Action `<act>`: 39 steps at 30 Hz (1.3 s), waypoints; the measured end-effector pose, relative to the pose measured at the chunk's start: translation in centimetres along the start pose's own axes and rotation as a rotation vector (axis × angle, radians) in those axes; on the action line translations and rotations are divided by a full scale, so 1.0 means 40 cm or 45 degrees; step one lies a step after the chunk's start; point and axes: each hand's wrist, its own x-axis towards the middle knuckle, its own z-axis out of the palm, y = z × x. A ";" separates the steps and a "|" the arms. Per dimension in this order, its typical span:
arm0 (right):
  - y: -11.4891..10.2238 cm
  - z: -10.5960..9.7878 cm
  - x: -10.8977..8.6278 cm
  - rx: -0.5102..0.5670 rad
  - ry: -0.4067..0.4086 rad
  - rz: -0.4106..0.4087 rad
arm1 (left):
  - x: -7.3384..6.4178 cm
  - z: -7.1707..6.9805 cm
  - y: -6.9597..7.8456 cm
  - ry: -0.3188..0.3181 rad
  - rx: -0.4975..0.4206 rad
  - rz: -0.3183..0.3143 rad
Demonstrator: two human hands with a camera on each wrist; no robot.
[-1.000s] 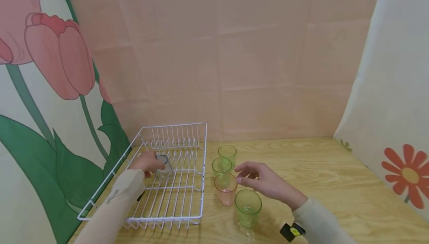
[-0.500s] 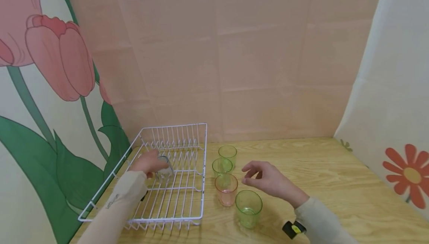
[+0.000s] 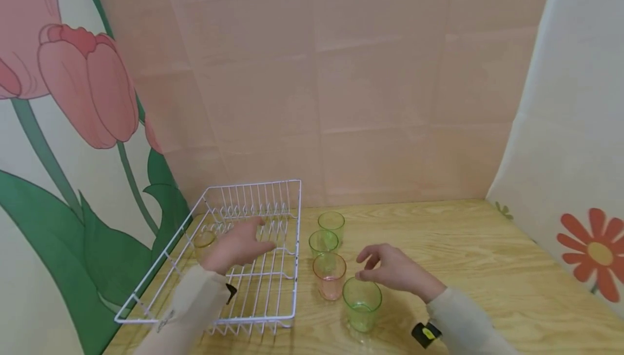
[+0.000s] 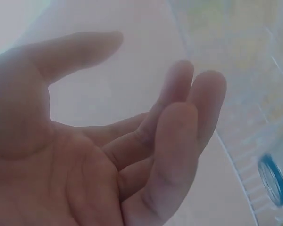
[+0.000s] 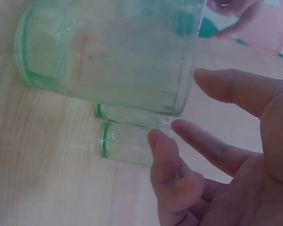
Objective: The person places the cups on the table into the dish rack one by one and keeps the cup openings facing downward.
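My left hand (image 3: 239, 244) is over the white wire dish rack (image 3: 295, 284), its thumb and fingers spread apart and holding nothing. A glass with a blue rim (image 4: 274, 180) shows at the edge of the left wrist view; in the head view the hand hides it. Left of that hand, an amber-rimmed glass (image 3: 203, 238) is in the rack. My right hand (image 3: 397, 271), fingers loosely bent, hovers beside the nearest green glass (image 3: 362, 311) with no visible grip on it. An orange-pink glass (image 3: 329, 279) stands just left of that one.
Two more green glasses, one in front (image 3: 323, 242) and one behind (image 3: 331, 222), stand close to the rack's right side. The wooden table (image 3: 453, 236) meets a pinkish backdrop (image 3: 370, 100). Flower-printed sheets hang on both sides.
My left hand has let go of the blue-rimmed glass and moved right, uncovering the amber-rimmed one. My right hand has drawn back from the orange-pink glass and come down towards the nearest green glass.
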 end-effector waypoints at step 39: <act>0.077 -0.009 0.030 -0.028 0.118 0.065 | -0.048 0.032 0.055 -0.024 -0.279 0.196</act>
